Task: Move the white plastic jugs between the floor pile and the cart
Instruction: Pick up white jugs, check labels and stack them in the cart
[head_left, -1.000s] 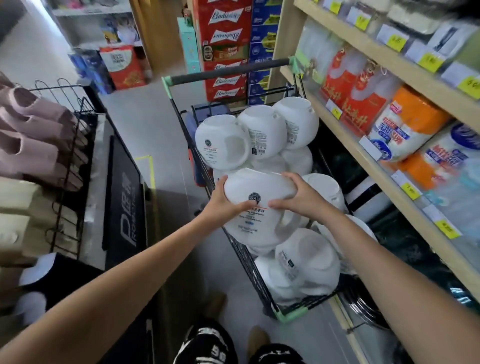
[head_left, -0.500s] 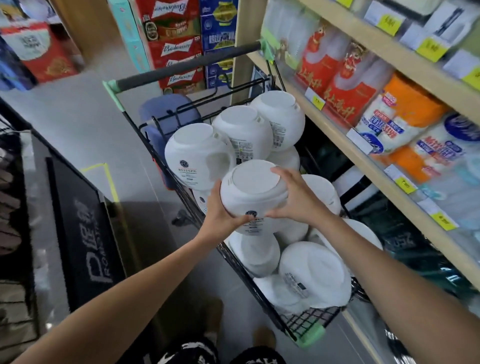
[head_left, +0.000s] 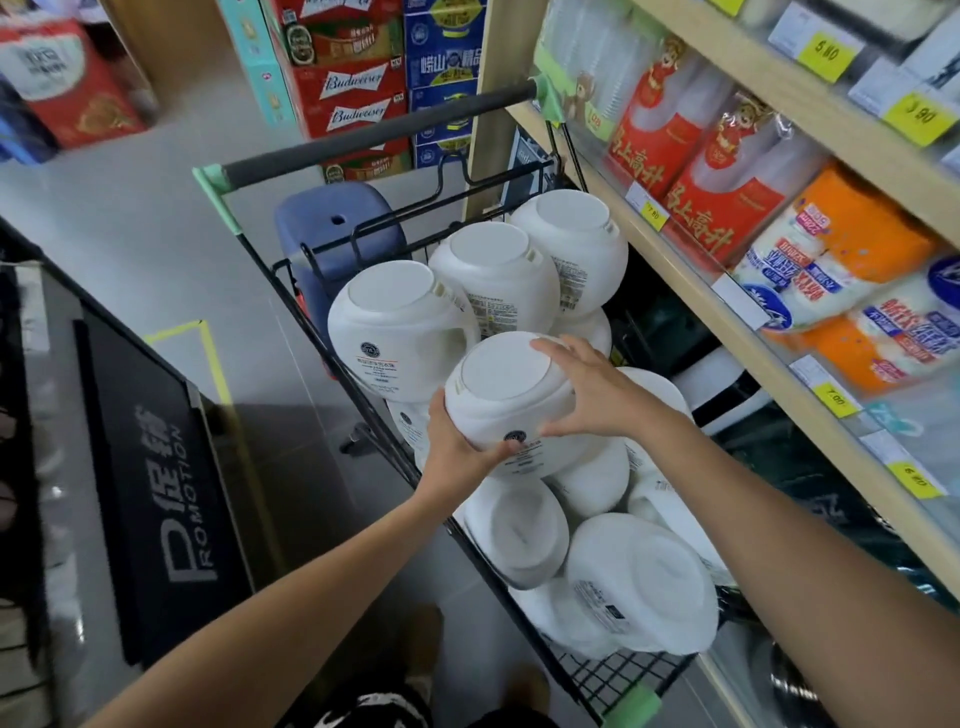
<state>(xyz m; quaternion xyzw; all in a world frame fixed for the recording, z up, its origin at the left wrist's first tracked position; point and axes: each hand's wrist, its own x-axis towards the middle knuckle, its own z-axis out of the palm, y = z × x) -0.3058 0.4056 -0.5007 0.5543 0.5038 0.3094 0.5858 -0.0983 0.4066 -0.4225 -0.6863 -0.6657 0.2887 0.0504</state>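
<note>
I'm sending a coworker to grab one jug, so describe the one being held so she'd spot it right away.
Find the black wire shopping cart beside the wooden shelves, heaped with white jugs. Near the heap's middle, just this side of the three upturned jugs by the handle, is the held jug. It alone is gripped by the left hand and right hand.

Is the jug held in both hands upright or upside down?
Upside down. The held jug has its flat round base facing up at the camera, with no cap in sight. The left hand and right hand grip its sides.
</note>
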